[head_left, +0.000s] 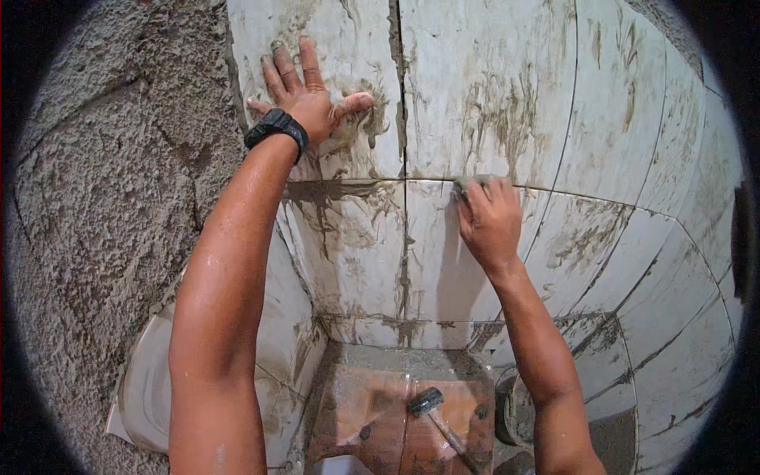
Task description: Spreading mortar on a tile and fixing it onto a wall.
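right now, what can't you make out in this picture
- Head view: whether the right hand holds anything; its own curled shape hides the palm.
- Head view: the hammer's handle end, cut off by the lower edge.
- Head view: the bucket's right side, behind the right forearm.
- Head view: what the white object is, cut off by the lower edge.

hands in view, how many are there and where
2: the left hand is spread against the upper-left wall tile; the right hand, curled, is at the horizontal joint, right of the dark vertical gap. No others show.
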Demonstrator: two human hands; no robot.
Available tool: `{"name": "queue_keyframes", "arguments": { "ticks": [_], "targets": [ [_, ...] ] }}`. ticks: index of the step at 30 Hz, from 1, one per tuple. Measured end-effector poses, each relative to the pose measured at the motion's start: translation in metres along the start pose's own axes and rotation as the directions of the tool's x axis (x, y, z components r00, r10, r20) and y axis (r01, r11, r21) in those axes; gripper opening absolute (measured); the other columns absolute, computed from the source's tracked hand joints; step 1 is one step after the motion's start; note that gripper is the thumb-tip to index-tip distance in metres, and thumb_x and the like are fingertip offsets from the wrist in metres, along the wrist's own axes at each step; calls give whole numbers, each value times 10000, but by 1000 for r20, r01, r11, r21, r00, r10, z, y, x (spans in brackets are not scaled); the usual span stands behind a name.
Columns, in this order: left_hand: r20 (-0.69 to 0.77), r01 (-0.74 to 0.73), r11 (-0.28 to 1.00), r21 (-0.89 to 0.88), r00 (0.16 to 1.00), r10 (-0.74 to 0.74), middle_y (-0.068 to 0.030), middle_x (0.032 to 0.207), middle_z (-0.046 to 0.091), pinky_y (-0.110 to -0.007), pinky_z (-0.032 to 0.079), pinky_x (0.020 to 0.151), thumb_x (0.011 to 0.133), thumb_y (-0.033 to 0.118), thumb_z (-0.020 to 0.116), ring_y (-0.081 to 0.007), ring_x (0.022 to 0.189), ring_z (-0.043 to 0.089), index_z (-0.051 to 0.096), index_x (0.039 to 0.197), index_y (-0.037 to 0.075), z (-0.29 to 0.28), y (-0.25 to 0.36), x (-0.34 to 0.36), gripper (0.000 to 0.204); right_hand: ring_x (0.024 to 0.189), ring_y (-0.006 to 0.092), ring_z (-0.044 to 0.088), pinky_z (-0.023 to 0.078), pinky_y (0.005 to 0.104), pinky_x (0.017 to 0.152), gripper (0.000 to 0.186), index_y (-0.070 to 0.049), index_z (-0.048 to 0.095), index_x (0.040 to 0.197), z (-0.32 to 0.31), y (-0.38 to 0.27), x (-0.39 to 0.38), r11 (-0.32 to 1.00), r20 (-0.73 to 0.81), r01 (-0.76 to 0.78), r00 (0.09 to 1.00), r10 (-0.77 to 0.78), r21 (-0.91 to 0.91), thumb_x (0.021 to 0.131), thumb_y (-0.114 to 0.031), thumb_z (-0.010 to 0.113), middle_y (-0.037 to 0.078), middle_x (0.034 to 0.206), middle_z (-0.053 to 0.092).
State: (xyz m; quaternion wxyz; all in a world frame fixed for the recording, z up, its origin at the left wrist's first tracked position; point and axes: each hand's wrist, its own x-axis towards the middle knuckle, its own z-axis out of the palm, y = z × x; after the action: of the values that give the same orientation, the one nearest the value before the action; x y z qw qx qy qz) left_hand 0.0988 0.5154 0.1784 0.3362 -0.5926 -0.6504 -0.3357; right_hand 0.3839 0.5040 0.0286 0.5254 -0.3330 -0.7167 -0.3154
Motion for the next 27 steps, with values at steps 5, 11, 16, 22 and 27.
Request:
{"name": "queue_keyframes", "arguments": {
  "ticks": [5,11,16,22,27],
  "targets": [
    [11,15,1000,3,1000,-15,-310,1588,-151,-833,67,1000,661,905,540,-502,1461,-159,-228,1537,177,1,0,1,1374,911,286,566,454,406,776,252,-85,641,989,17,4,1,999,-40,40,998,-39,27,748,-94,714,87,964,601],
    [-3,5,1000,14,1000,-5,-307,1591,-146,-831,68,1003,664,901,543,-496,1464,-155,-218,1541,177,-2,0,0,1368,861,295,555,454,411,741,219,-67,625,954,14,2,1,1000,-69,9,998,-7,24,744,-63,685,100,897,578],
    [0,11,1000,8,1000,-11,-309,1589,-150,-828,66,1008,683,896,528,-496,1464,-154,-210,1545,178,2,3,1,1342,807,301,548,450,417,713,182,-53,593,884,18,5,1,999,-91,37,995,-40,-32,723,-60,679,107,859,561],
    [-24,14,1000,13,1000,-14,-310,1589,-149,-825,76,1011,694,889,522,-486,1469,-150,-210,1545,181,3,-1,0,1327,791,291,570,467,408,687,161,-51,586,875,23,8,1,994,-135,99,986,-93,38,738,-58,669,107,866,580],
    [-68,6,1000,-25,998,-8,-305,1597,-116,-827,77,1011,691,898,504,-480,1475,-133,-193,1552,202,4,2,-3,1308,778,295,580,474,406,678,172,-49,591,897,24,14,-2,993,-134,115,984,-114,1,743,-62,668,112,874,595]
  ]
}}
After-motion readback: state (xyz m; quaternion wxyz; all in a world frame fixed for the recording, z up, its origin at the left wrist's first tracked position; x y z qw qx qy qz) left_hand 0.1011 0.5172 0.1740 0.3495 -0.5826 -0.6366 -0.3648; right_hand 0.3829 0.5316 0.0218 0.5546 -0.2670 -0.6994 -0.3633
